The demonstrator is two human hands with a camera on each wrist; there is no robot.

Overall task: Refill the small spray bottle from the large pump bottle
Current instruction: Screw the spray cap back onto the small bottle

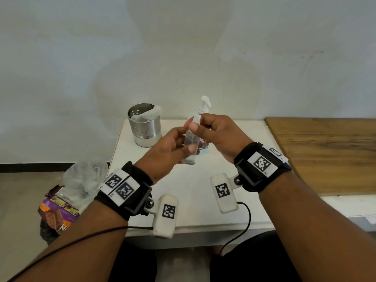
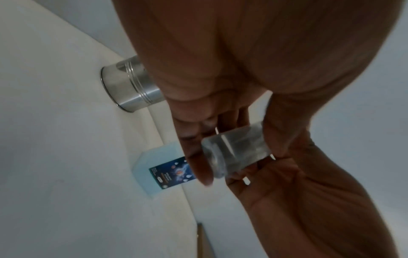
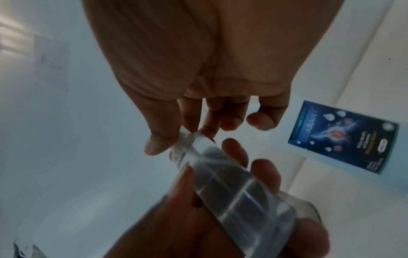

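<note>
A small clear spray bottle (image 1: 191, 143) is held upright above the white table (image 1: 183, 200). My left hand (image 1: 173, 145) grips its body, thumb in front. My right hand (image 1: 205, 127) pinches the bottle's white cap (image 1: 196, 120) between thumb and fingers. The left wrist view shows the clear bottle (image 2: 238, 148) held in my fingers; in the right wrist view the same bottle (image 3: 232, 185) runs from the pinched top down into the left hand. The large pump bottle (image 1: 204, 104) with a blue label (image 3: 344, 136) stands behind my hands, mostly hidden.
A perforated steel cup (image 1: 144, 125) with white cloth inside stands at the table's back left. A wooden board (image 1: 325, 153) lies to the right. Plastic bags and snack packets (image 1: 67, 196) sit on the floor at left. The wall is right behind the table.
</note>
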